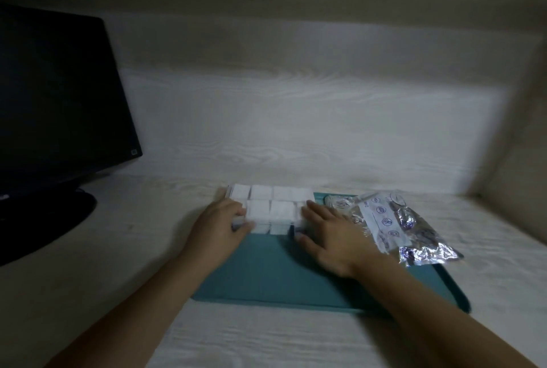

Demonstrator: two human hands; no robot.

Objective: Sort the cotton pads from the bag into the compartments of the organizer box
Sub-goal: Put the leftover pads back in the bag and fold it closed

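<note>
The clear organizer box [268, 209] sits at the far edge of a teal tray [266, 273], its compartments filled with white cotton pads [260, 193]. My left hand [220, 227] grips the box's left side, thumb at the front corner. My right hand [328, 234] holds the box's right side, fingers along its edge. A crinkled silver bag [396, 225] with a white label lies on the tray just right of my right hand.
A black monitor [56, 101] on a round stand [41, 219] occupies the left of the pale wooden desk [118, 249]. A wood-grain back wall [296, 116] rises close behind the box, and a side panel [521, 145] closes the right.
</note>
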